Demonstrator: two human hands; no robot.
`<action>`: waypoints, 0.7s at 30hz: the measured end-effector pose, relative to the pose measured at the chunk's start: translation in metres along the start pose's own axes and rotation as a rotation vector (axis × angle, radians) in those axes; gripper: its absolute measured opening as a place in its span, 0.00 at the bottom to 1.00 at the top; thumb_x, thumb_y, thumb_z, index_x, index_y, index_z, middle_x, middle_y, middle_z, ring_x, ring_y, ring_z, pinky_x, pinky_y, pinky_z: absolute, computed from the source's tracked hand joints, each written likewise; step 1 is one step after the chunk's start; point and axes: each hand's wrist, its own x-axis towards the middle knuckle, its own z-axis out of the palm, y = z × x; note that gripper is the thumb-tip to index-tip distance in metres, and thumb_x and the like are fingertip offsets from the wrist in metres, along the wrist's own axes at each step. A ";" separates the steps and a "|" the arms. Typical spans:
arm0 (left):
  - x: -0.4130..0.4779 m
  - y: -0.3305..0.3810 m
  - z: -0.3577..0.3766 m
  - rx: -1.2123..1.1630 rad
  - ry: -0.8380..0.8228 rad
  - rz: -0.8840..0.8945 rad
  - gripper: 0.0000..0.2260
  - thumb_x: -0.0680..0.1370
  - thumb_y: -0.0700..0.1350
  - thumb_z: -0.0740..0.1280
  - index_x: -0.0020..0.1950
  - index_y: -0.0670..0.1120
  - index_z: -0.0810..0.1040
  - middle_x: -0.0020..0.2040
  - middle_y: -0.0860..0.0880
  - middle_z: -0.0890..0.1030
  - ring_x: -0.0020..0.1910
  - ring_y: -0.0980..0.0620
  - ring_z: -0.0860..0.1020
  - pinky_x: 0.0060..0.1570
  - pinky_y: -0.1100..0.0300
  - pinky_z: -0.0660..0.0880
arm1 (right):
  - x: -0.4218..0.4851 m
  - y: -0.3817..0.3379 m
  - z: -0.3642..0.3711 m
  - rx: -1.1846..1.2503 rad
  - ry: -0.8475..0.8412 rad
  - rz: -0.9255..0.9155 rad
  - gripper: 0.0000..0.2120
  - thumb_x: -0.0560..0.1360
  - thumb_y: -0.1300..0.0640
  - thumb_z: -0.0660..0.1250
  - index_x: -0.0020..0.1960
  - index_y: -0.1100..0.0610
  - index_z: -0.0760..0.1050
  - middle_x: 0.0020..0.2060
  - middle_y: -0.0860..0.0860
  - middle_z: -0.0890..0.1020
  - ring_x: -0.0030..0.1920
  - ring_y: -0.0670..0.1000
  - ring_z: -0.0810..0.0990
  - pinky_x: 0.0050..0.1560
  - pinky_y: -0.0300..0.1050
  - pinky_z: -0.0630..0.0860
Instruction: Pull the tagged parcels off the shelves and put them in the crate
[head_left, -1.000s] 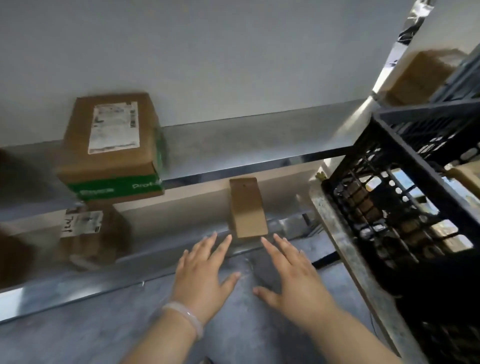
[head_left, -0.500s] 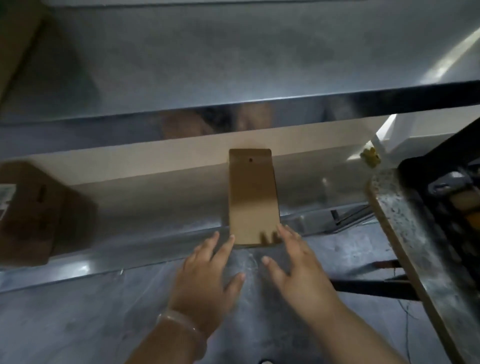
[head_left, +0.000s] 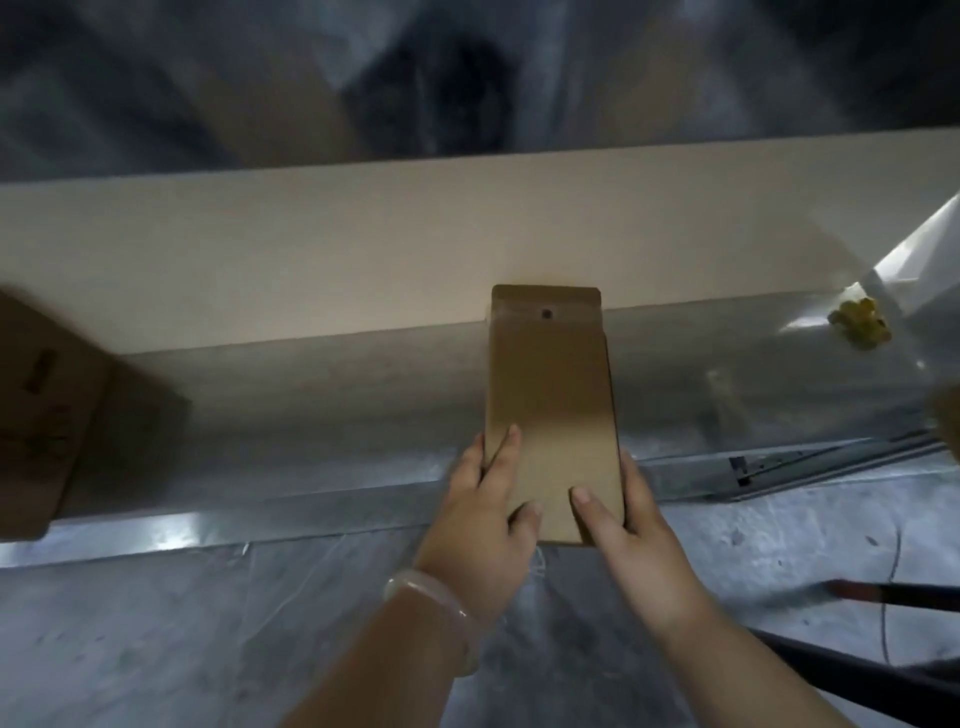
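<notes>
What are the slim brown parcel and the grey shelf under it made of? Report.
The slim brown parcel looks like matte kraft cardboard, a folded flap seam at its far end. The grey shelf is probably sheet metal, its front lip shiny.

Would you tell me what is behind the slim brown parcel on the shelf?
A pale wall stands behind the parcel; the part it covers cannot be seen.
</notes>
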 end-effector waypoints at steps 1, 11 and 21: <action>-0.002 0.000 0.000 -0.030 0.015 -0.028 0.30 0.81 0.50 0.62 0.78 0.62 0.50 0.80 0.51 0.50 0.77 0.55 0.52 0.64 0.77 0.49 | -0.003 -0.002 0.002 0.032 -0.002 0.006 0.27 0.76 0.47 0.67 0.68 0.29 0.59 0.54 0.28 0.77 0.54 0.29 0.75 0.49 0.29 0.71; -0.038 -0.002 -0.025 -0.310 0.096 -0.228 0.41 0.63 0.73 0.65 0.75 0.66 0.60 0.73 0.52 0.68 0.71 0.54 0.68 0.71 0.53 0.66 | -0.064 -0.025 0.038 -0.196 0.148 -0.242 0.40 0.65 0.51 0.78 0.67 0.33 0.59 0.62 0.45 0.64 0.60 0.30 0.64 0.52 0.21 0.65; -0.066 -0.005 -0.056 -0.975 -0.047 -0.297 0.25 0.75 0.47 0.68 0.72 0.56 0.71 0.58 0.50 0.84 0.58 0.49 0.82 0.57 0.50 0.79 | -0.093 -0.044 0.050 0.089 -0.033 -0.094 0.27 0.73 0.34 0.63 0.69 0.29 0.58 0.61 0.31 0.70 0.59 0.27 0.68 0.49 0.23 0.69</action>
